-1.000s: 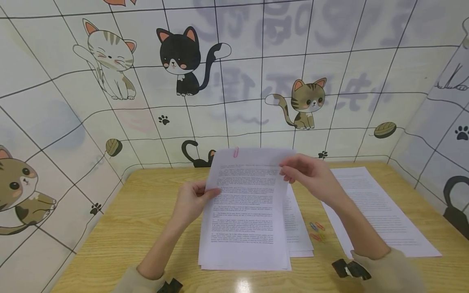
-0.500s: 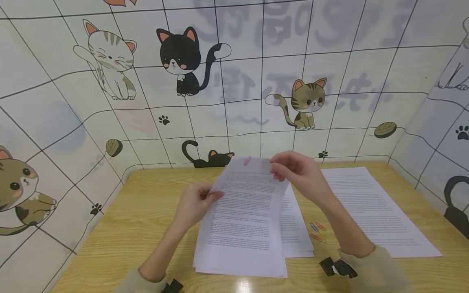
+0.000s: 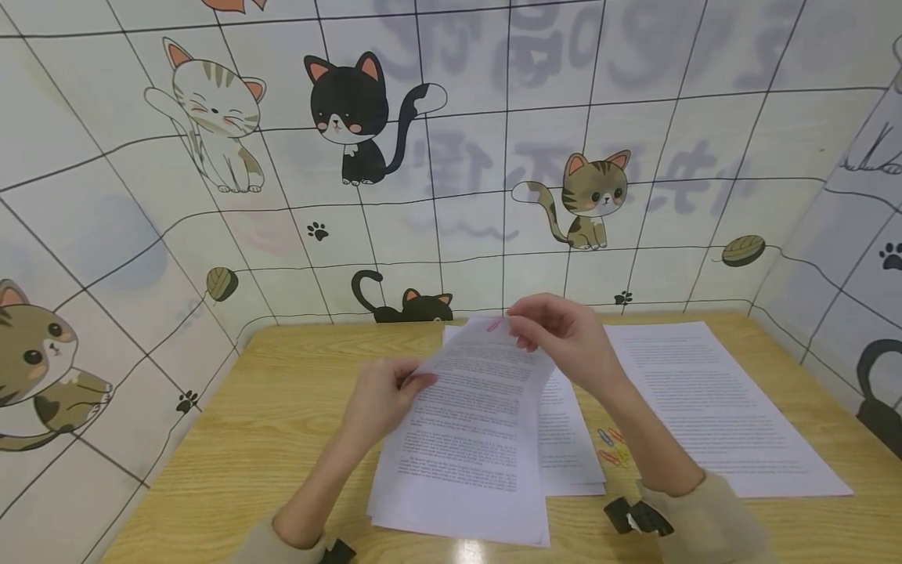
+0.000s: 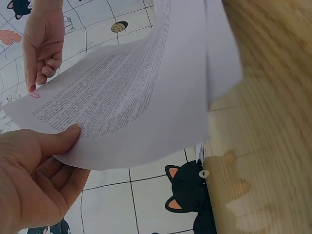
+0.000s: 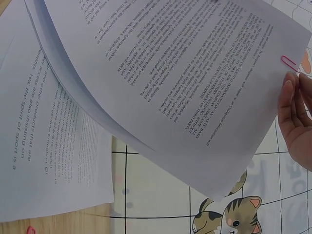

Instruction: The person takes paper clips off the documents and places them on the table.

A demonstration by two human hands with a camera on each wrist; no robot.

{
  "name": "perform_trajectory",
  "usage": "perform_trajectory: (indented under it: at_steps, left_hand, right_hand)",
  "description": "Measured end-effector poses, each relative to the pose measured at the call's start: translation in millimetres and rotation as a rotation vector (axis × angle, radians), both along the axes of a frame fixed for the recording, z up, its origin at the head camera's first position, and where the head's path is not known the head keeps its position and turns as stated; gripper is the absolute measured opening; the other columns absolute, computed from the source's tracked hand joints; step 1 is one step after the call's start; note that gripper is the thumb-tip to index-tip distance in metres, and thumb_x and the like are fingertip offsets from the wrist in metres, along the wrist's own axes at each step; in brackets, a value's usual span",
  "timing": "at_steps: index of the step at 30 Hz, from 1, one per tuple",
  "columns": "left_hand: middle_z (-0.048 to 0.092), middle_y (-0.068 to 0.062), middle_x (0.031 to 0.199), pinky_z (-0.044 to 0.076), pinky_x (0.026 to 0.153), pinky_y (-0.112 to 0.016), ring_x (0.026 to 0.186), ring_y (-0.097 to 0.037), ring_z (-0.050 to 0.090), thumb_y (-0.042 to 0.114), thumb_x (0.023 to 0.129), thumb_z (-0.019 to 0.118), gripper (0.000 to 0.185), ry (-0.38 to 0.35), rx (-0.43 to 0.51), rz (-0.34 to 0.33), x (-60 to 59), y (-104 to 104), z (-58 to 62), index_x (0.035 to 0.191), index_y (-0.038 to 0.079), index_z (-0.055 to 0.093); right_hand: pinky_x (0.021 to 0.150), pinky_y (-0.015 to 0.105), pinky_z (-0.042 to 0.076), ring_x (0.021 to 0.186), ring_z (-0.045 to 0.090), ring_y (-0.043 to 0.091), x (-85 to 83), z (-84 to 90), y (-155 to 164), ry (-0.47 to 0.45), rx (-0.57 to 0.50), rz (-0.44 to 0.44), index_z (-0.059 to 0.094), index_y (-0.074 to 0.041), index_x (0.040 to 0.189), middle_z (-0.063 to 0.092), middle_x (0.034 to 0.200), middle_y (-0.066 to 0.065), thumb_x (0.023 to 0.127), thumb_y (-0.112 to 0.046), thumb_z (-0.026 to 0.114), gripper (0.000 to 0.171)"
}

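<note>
A clipped stack of printed papers [image 3: 465, 446] is lifted and tilted off the table, its sheets bowed. My left hand [image 3: 384, 395] holds its left edge, thumb on the printed face and fingers behind, as the left wrist view shows. At the top edge, my right hand [image 3: 567, 337] pinches the sheets right beside a pink paper clip [image 5: 290, 64]. That clip sits on the top edge of the stack.
Behind the held stack lies another pile of printed papers [image 3: 572, 454]. Further right is a printed sheet [image 3: 733, 415]. Several loose coloured paper clips [image 3: 611, 448] lie between them on the wooden table [image 3: 232, 462]. A cat-patterned wall [image 3: 465, 227] stands behind.
The stack's top edge has come down and tilted away, and its lower edge has shifted toward me. My right hand has moved left along the top edge to the clip. My left hand keeps its hold.
</note>
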State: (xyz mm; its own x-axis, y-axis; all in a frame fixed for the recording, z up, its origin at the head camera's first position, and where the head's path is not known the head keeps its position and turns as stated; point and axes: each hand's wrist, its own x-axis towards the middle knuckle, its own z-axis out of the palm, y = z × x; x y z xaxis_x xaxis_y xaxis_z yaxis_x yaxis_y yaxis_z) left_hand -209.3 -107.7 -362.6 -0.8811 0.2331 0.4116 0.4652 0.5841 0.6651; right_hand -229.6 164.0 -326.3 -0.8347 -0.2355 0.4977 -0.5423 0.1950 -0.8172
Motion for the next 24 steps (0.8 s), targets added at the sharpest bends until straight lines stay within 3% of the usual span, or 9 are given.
perform_trajectory:
  at_steps: [7, 14, 24]
  left_hand:
    - [0.073, -0.001, 0.078, 0.034, 0.046, -0.02, 0.055, -0.006, 0.052, 0.003, 0.089, 0.076, 0.009, 0.001, -0.049, 0.012, 1.6, 2, 0.5, 0.096, 0.005, 0.08]
    - [0.073, -0.001, 0.078, 0.032, 0.046, -0.02, 0.055, -0.006, 0.05, 0.001, 0.088, 0.076, 0.009, 0.017, -0.054, -0.006, 1.2, 1, -1.5, 0.096, 0.005, 0.08]
    - [0.073, -0.001, 0.077, 0.031, 0.045, -0.019, 0.054, -0.005, 0.05, 0.002, 0.088, 0.076, 0.009, 0.007, -0.044, -0.027, 0.5, 3, -1.8, 0.095, 0.004, 0.08]
  right_hand:
    - [0.065, 0.027, 0.055, 0.071, 0.063, 0.021, -0.1, -2.0, -3, 0.006, -0.013, 0.019, 0.073, -0.003, 0.105, 0.069, 0.087, 0.011, 0.095, -0.004, 0.07, 0.011]
    - [0.061, 0.025, 0.054, 0.067, 0.062, 0.019, -0.1, -3.2, -6, 0.045, 0.006, -0.023, 0.073, -0.001, 0.101, 0.069, 0.082, 0.012, 0.095, -0.003, 0.069, 0.008]
    - [0.056, 0.023, 0.051, 0.061, 0.059, 0.016, 0.8, -5.7, -11, 0.177, 0.02, -0.106, 0.074, -0.003, 0.096, 0.066, 0.075, 0.009, 0.092, 0.0, 0.072, 0.005]
